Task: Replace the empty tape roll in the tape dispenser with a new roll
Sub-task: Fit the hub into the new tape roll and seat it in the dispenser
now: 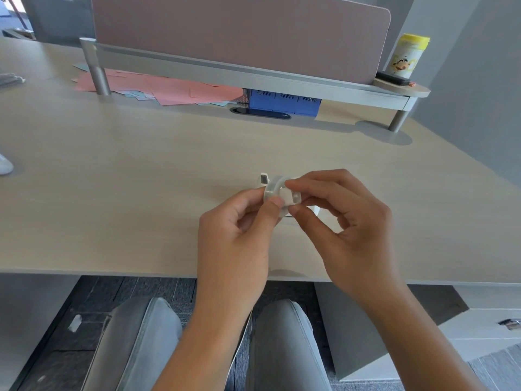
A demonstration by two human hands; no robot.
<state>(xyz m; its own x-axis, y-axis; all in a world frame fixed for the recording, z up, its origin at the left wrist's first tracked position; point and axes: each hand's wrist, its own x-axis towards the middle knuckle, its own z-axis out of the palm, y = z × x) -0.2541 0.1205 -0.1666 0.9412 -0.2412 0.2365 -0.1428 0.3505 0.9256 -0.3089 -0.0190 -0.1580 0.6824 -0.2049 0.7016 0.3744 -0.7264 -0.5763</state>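
A small clear plastic tape dispenser (272, 187) is held just above the light wooden desk (141, 193), its metal cutter end pointing up and left. My left hand (239, 232) pinches its lower left side between thumb and fingers. My right hand (338, 218) pinches a small white piece at the dispenser's right side with thumb and forefinger; whether it is a tape roll or a core I cannot tell. Part of another small white object (315, 210) shows on the desk behind my right fingers, mostly hidden.
Pink and pale blue papers (169, 88) lie under a raised shelf (253, 74) at the back, next to a blue box (284, 104). A yellow-lidded canister (407, 56) stands on the shelf's right end. A cable slot (259, 112) sits mid-desk. My grey-trousered legs are below the desk edge.
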